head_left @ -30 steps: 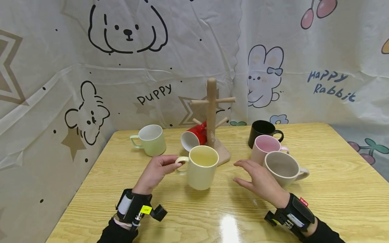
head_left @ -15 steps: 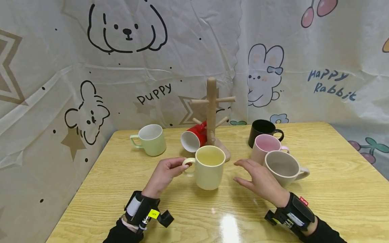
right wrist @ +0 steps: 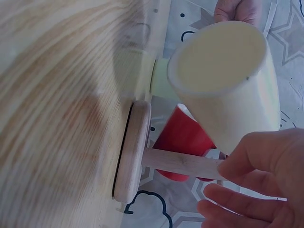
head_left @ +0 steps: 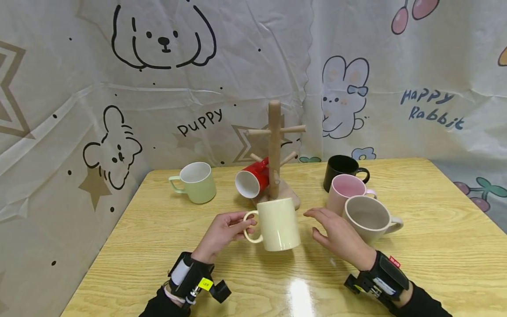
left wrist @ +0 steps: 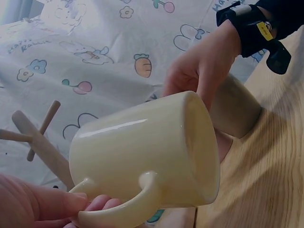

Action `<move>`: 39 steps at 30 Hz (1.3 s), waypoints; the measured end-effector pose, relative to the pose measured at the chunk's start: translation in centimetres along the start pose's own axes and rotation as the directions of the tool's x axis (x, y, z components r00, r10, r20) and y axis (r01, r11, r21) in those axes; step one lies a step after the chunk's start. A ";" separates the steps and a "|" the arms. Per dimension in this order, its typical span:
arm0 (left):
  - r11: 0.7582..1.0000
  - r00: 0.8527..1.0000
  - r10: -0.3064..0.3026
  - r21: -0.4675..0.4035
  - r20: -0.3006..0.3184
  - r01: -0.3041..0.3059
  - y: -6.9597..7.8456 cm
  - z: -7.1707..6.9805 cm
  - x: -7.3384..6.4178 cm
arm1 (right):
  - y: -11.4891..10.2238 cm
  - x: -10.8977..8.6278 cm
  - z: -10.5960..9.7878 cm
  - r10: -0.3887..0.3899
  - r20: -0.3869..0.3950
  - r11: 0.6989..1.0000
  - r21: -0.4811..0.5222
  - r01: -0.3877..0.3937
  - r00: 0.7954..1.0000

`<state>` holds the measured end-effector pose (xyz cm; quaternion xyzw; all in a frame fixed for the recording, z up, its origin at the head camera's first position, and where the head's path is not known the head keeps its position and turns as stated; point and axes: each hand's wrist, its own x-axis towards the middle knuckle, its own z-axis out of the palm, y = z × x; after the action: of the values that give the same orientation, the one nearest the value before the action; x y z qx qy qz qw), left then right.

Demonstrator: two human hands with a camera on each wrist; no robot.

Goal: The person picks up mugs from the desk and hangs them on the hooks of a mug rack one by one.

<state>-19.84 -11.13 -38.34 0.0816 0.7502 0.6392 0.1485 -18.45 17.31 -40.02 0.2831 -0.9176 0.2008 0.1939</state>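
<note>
My left hand (head_left: 223, 231) pinches the handle of a pale yellow mug (head_left: 279, 224), fingers through the loop. The mug is held above the table in front of a wooden mug tree (head_left: 274, 132), its mouth turned away and its base towards me. Close to the mug's right side, my right hand (head_left: 340, 233) holds nothing, with thumb and fingers spread apart. The right wrist view has the mug's flat base (right wrist: 221, 59) just beyond that hand's thumb. A red mug (head_left: 259, 174) hangs sideways at the tree's lower pegs, its handle uppermost.
A light green mug (head_left: 200, 187) stands at the back left of the wooden table (head_left: 138, 237). On the right, black (head_left: 336, 176), pink (head_left: 336, 198) and beige (head_left: 368, 218) mugs stand close together, the beige one right behind my right hand. A printed cloth (head_left: 237, 53) hangs behind.
My left hand has carried the yellow mug to the right and tipped it, so its mouth has turned from upward to away from me. The right hand has barely moved.
</note>
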 end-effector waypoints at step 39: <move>1.000 0.992 -0.008 0.009 0.122 0.007 -0.1 0.5 -0.2 | -5.3 3.8 3.2 0.483 0.471 0.087 0.813 -0.576 0.738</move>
<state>-19.53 -10.74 -38.53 0.1185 0.7427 0.6291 0.1962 -18.99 10.10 -39.59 -0.0026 -0.6705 0.7307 -0.1288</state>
